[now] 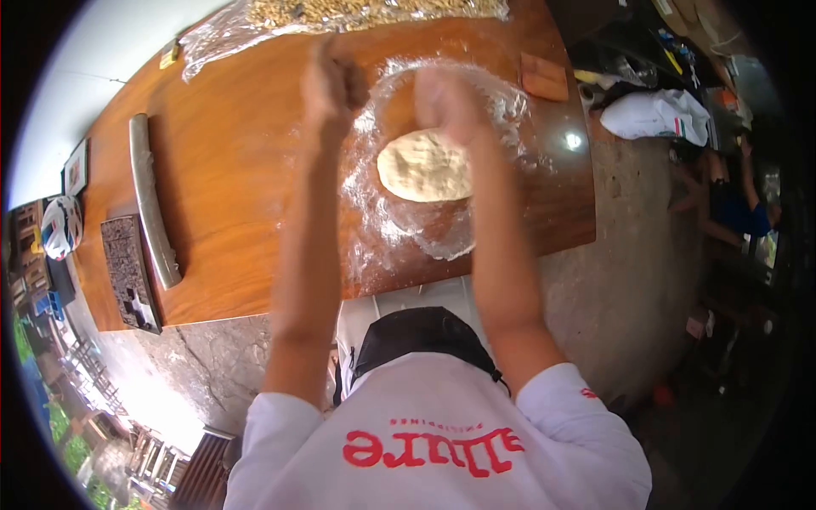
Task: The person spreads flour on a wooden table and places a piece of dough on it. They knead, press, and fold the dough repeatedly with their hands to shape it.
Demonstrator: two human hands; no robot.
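From my chest outward: the flattened dough [424,166] lies on the floured wooden worktop [229,178], long axis crosswise. My right hand [448,104] hovers just beyond it, closer than my left hand [331,85]; both blurred, loosely curled, grasping nothing visible.

On the white shirt [442,442] at the bottom of the view, red lettering is seen upside down; it can be read as "allure". Above it a smaller red line is printed, too small to be read with certainty. No other writing can be made out anywhere else.
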